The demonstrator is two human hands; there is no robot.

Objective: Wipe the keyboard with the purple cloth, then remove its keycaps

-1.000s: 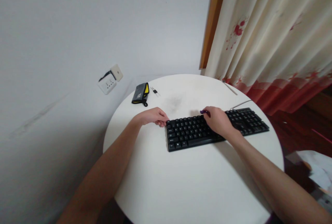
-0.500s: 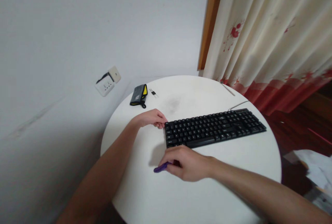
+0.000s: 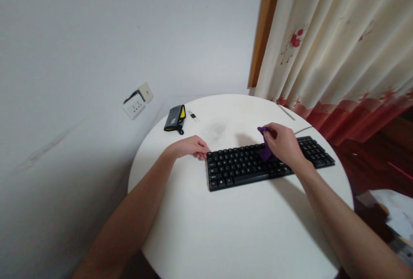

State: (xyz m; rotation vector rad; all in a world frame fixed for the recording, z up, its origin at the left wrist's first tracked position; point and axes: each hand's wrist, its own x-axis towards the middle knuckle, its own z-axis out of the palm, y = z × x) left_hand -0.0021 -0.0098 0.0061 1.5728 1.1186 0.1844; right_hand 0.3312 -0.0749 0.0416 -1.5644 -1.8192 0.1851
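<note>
Right hand (image 3: 284, 146) presses purple tool (image 3: 266, 152) onto keyboard (image 3: 238, 169).

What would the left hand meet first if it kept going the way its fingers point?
The left hand points right, its fingertips at the left end of the keyboard. It would meet that edge at once; whether they already touch is unclear.
</note>
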